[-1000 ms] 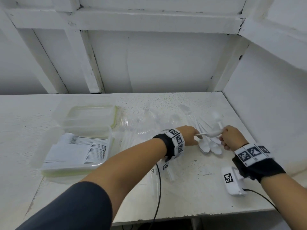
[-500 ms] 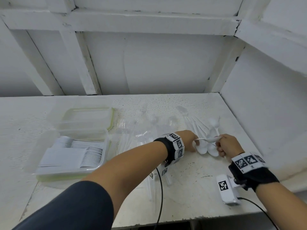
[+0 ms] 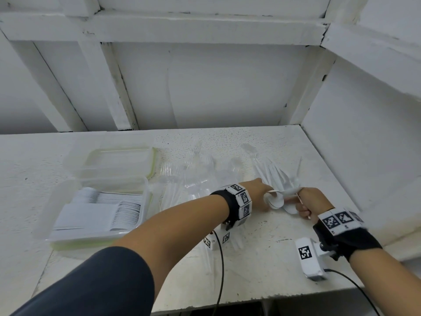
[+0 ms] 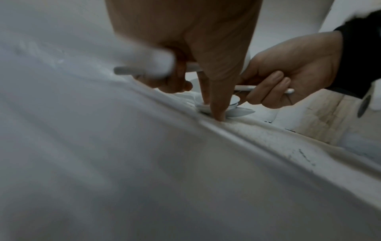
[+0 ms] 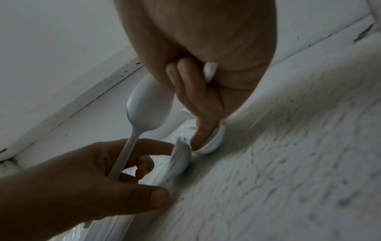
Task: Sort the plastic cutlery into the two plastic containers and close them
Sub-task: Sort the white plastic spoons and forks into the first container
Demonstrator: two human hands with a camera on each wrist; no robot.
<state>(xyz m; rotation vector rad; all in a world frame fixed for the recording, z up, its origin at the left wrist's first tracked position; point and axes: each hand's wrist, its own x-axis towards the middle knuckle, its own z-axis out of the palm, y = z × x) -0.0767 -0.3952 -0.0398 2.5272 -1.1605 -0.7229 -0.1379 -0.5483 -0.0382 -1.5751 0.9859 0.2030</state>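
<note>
At centre right of the head view my left hand (image 3: 259,192) pinches a white spoon's (image 5: 144,104) handle, my right hand (image 3: 312,205) clenches more handles over spoons on the worktop (image 3: 262,258); light, slippery, springy things, I'd judge, best pinched mid-handle.

The head view looks forward and down from above at the whole tabletop (image 3: 262,258), taking in both forearms and the back wall. Each wrist view sits low and very close, looking along its own hand: the left hand (image 4: 206,48) with the right hand (image 4: 288,78) beyond, and the reverse. All three share the white spoons (image 3: 276,201) between the hands.
</note>
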